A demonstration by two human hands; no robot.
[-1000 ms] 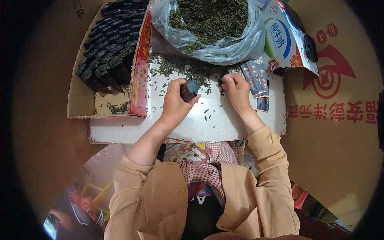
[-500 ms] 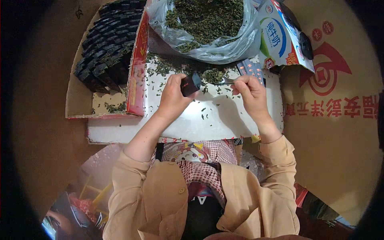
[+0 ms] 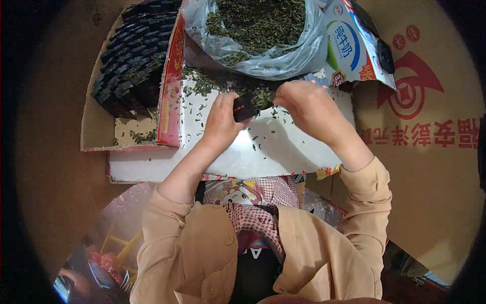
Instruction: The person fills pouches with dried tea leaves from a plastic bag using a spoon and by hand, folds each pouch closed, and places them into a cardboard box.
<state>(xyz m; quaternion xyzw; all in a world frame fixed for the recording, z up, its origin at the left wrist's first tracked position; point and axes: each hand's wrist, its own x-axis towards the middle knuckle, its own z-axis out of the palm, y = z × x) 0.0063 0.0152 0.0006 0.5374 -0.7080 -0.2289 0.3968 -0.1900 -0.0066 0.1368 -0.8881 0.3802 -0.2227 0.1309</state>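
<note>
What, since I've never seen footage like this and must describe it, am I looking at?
There is no machine, just a person's bare hands. Every picture comes from one head-worn camera looking forward and down. The left hand holds a small dark packet. The right hand is close by, with a clump of leaves between the two; its grip is hidden. Loose leaf bits lie on the white surface. Beyond sits a plastic bag of leaves; to the left, an open box holds many dark packets.
</note>
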